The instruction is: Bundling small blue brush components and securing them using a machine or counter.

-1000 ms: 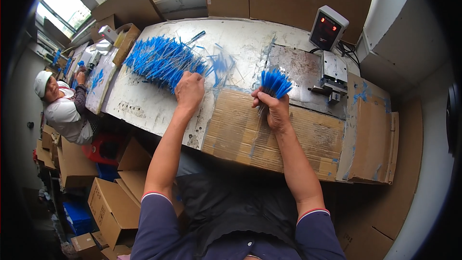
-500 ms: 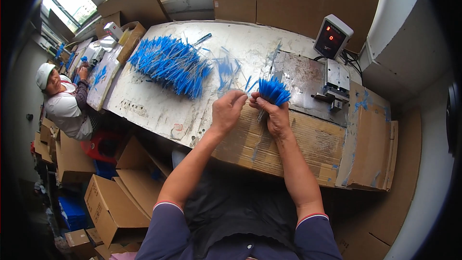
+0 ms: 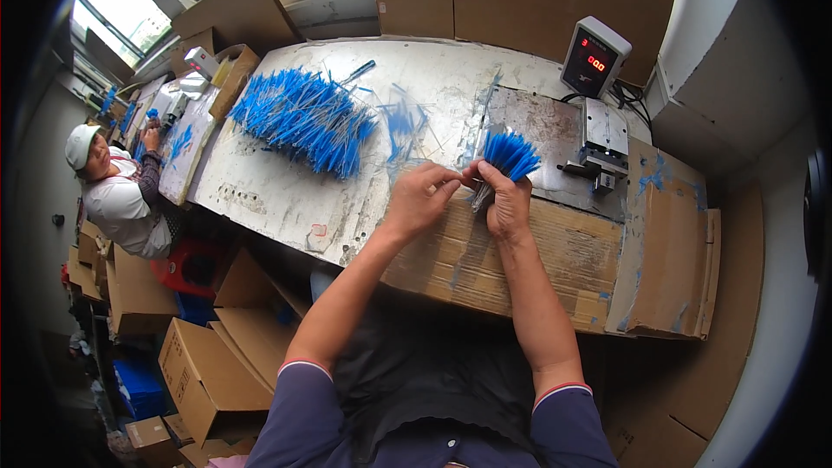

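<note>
My right hand (image 3: 508,201) is closed around a bundle of thin brushes (image 3: 511,154). Their blue bristle heads fan out above the fingers, and grey wire stems stick out below the thumb. Close by on its left, my left hand (image 3: 419,201) is closed with thumb and fingertips pinched, the tips near the right hand's fingertips. Whatever may be in that pinch is too small to make out. Farther left on the worktable (image 3: 286,218) lies a large heap of similar blue brushes (image 3: 303,121). Several loose blue pieces (image 3: 401,126) are scattered between heap and hands.
Behind my right hand lies a worn metal plate (image 3: 542,134) with a metal clamp-like fixture (image 3: 602,143). A white display box (image 3: 594,56) with red digits stands at the back right. Cardboard (image 3: 520,256) covers the front edge. A co-worker (image 3: 117,182) sits at the left, above cardboard boxes (image 3: 212,373).
Both hands have shifted slightly right, the bundle with them. The few separate brushes that stood between my hands no longer show there. The red digits on the display box have changed.
</note>
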`<state>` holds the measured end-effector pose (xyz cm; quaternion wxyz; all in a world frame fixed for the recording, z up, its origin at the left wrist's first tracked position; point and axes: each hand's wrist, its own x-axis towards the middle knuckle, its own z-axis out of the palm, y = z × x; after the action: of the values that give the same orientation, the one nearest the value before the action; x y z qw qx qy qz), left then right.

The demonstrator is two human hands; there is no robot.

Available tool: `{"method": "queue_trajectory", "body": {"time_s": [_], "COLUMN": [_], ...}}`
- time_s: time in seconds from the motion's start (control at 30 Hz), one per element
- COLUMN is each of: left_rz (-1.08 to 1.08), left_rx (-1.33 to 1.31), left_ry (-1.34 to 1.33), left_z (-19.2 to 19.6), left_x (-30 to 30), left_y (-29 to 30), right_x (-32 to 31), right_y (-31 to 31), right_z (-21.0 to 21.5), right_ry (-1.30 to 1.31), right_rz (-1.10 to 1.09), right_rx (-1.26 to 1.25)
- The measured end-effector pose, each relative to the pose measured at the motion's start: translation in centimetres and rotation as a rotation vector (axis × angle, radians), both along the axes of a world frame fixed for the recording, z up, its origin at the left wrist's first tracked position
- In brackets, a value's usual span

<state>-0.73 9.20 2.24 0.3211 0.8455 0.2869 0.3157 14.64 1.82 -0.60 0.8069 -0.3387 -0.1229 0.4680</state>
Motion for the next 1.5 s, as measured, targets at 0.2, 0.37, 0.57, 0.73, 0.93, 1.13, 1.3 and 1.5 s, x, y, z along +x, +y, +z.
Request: {"method": "queue_trajectory", "body": {"time_s": [0.2, 0.37, 0.57, 0.73, 0.93, 1.13, 1.3, 1.5], "left_rz": [0.471, 0.559, 0.575, 0.620, 0.671, 0.635, 0.473, 0.205], "left_rx": [0.157, 0.172, 0.228, 0.076, -0.134, -0.416, -0.682, -0.906], "left_ry": [0.273, 0.666, 0.671, 0.620, 0.618, 0.210, -0.281, -0.358], "left_z": [-0.7, 0.5, -0.5, 0.0, 0.2, -1.5, -1.0, -0.6], "left_x": [-2.2, 0.5, 2.5, 2.1, 2.0, 0.8, -0.4, -2.1], "left_y": [6.8, 7.9, 8.8, 10.0, 12.0, 14.0, 13.5, 8.8], "right_x": [0.6, 0.1, 0.3, 0.3, 0.6, 0.5, 0.5, 0.7], "right_y": [0.1, -0.1, -0.1, -0.2, -0.4, -0.1, 0.2, 0.1], "right_z": [-0.2, 0.1, 0.3, 0.6, 0.4, 0.6, -0.1, -0.1], "right_ry": [0.032, -0.032, -0.042, -0.035, -0.040, -0.026, -0.002, -0.083], "right_rz": [-0.023, 0.059, 0.067, 0.058, 0.048, 0.055, 0.021, -0.063], "right_rx": [-0.072, -0.132, -0.155, -0.174, -0.154, -0.146, -0.075, -0.051]}}
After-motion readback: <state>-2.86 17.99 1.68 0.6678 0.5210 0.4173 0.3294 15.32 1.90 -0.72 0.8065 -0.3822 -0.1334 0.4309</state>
